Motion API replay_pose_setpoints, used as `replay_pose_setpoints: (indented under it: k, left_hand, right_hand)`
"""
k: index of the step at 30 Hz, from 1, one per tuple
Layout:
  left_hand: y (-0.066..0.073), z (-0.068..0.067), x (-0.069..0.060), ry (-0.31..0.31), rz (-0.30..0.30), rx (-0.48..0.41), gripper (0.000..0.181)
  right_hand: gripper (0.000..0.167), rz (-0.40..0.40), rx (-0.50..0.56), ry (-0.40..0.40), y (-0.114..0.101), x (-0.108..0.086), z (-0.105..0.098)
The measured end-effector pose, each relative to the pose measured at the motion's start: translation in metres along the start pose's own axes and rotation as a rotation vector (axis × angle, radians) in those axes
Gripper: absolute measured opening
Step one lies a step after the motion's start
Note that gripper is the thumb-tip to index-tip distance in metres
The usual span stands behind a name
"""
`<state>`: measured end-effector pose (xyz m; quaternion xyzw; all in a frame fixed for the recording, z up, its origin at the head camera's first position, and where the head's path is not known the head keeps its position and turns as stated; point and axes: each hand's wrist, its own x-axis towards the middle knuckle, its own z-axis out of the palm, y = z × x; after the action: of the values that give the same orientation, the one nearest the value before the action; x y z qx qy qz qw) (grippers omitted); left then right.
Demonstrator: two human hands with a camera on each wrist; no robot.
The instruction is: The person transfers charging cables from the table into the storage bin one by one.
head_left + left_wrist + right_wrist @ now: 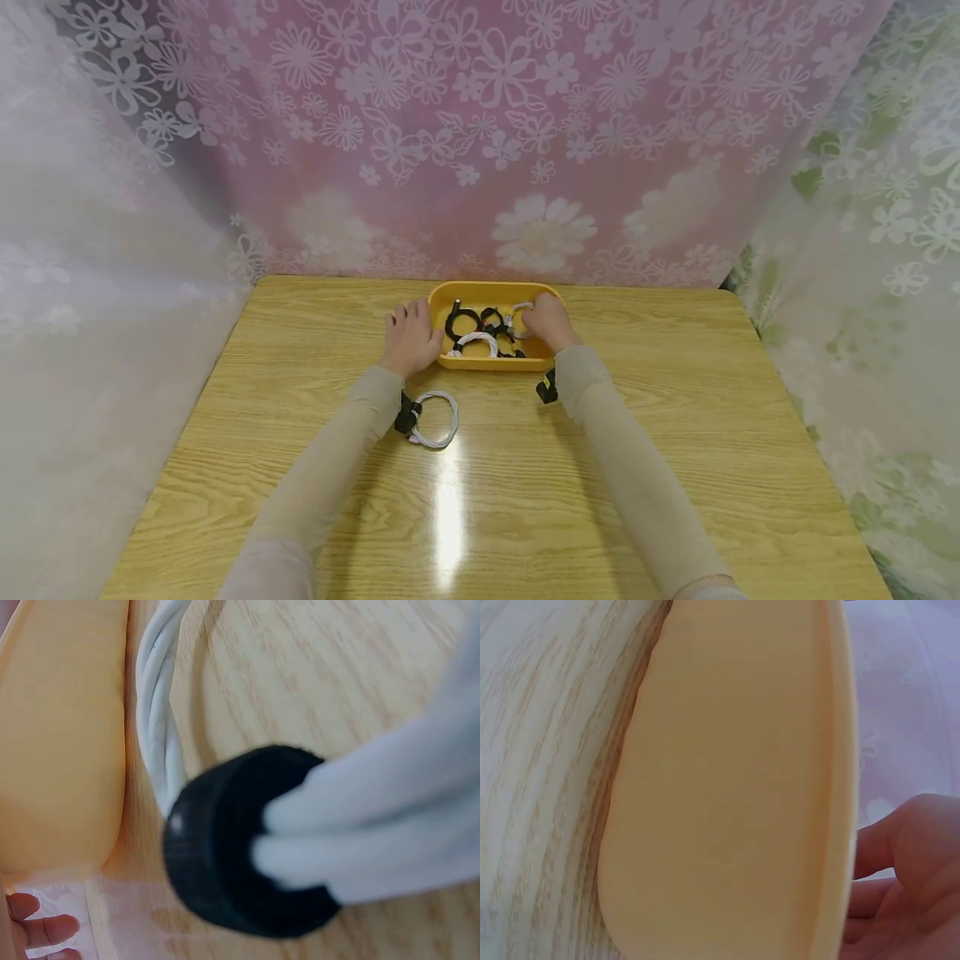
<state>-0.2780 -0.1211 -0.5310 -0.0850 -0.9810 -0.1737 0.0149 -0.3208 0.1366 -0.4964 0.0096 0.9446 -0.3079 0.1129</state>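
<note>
A yellow plastic bin on the table holds several coiled cables. My left hand lies against the bin's left end, fingers spread and thumb at the rim. In the left wrist view only a few of its fingers show. My right hand reaches over the right end into the bin, fingers bent downward beside a white cable; its fingertips are hidden, so I cannot tell whether they grip it. Behind the bin wall, the right wrist view shows part of that hand.
Below my left wrist, a coiled white cable with a black band lies on the wooden table. Inside the bin are a black coil and another white coil. A pink floral curtain hangs behind the table.
</note>
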Motion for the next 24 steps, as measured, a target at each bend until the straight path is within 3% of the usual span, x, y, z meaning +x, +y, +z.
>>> replay_pose_setpoints:
  k: [7,22,24]
  left_hand:
    - [-0.001,0.001,0.001,0.005,0.005,-0.006,0.020]
    - [-0.001,0.000,0.000,0.005,0.006,0.006,0.019]
    - [-0.001,0.001,0.000,0.008,0.009,0.008,0.019]
  right_hand:
    - [0.031,0.017,0.025,-0.039,0.000,0.000,-0.002]
    - [0.011,0.027,0.058,-0.055,-0.001,-0.009,-0.007]
    - [0.024,0.019,0.067,-0.063,-0.002,-0.011,-0.009]
